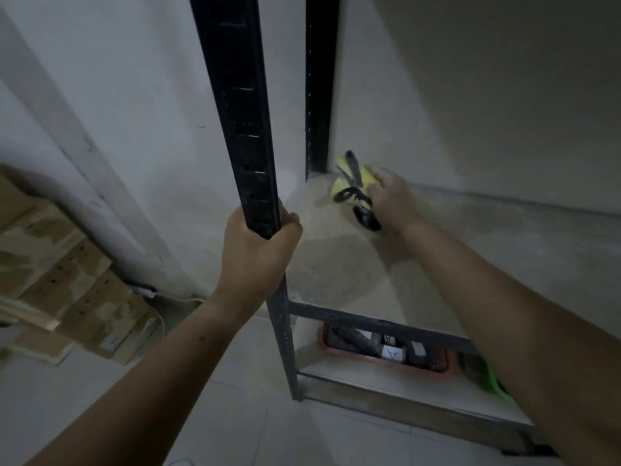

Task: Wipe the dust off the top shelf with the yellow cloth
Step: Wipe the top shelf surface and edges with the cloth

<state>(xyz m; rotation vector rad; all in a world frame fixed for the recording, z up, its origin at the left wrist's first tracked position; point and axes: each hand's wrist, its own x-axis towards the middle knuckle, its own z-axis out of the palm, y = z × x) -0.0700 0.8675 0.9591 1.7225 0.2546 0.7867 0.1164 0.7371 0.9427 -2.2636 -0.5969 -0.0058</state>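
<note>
The top shelf [353,264] is a pale, dusty board in a black metal rack. In its far left corner lies the yellow cloth [342,185], crumpled against the wall. My right hand [393,200] reaches across the shelf and holds the cloth at its right side. A black cord or strap [361,203] lies looped over and beside the cloth. My left hand [258,253] is wrapped around the rack's front left upright post [245,129], at the level of the shelf.
A rear black post [319,89] stands in the corner against the white wall. On the lower shelf sit a reddish basket [386,361] with small items and something green [490,381]. Cardboard boxes [67,284] are stacked at the left on the tiled floor.
</note>
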